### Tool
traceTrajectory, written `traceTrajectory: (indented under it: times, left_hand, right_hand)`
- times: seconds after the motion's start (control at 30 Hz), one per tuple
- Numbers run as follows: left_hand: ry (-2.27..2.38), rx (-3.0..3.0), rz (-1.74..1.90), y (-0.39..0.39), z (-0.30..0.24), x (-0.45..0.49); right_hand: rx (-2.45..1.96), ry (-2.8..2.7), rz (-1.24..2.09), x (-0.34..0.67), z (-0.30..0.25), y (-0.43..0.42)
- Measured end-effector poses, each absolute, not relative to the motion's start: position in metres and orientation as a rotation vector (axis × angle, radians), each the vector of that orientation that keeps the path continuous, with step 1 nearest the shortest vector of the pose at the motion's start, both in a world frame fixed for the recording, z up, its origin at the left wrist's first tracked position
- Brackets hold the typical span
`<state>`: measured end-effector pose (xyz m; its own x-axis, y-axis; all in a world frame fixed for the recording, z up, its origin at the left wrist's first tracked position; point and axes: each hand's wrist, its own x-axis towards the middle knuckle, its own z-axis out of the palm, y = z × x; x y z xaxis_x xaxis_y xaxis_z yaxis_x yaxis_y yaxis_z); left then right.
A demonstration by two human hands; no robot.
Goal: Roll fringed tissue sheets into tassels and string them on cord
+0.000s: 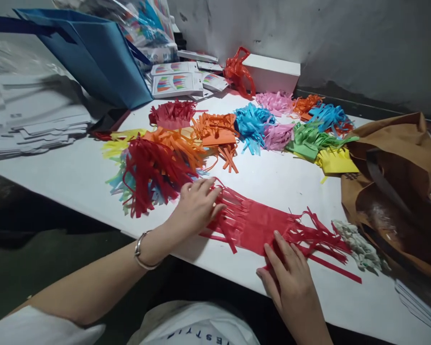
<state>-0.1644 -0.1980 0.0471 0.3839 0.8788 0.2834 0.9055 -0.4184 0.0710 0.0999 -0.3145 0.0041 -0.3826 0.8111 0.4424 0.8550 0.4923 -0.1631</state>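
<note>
A red tissue-paper tassel sheet (260,223) lies spread flat on the white table, its middle uncut and both ends sliced into thin strips. My left hand (199,203) rests over the strips at its left end, fingers bent and somewhat apart. Near the lower right of the uncut part, my right hand (287,268) touches the paper with its fingers spread. One loose red strip (335,268) sticks out at the right. Just left of my left hand is a heap of fringed paper, with a dark red bunch (151,172) on top.
Orange (219,129), blue (253,124), pink (278,136), green (309,141) and yellow (335,160) tassels lie across the back. A brown bag (391,182) stands right, beside pale twisted strips (361,247). A blue bag (96,57), white card stacks (39,115) and printed packs (177,84) sit left.
</note>
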Motion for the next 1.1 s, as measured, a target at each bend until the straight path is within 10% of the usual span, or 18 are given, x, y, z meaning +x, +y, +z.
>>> traceTrajectory:
  times: [0.6,1.1]
  left_hand:
    - [-0.867,-3.236,-0.531,-0.228,0.031,-0.136]
    - [-0.92,-3.317,-0.632,-0.26,0.039,-0.139]
  right_hand:
    - [-1.985,-1.681,-0.737,0.196,0.025,-0.352]
    - [-1.154,-2.319,-0.023,0.096,0.02,-0.333]
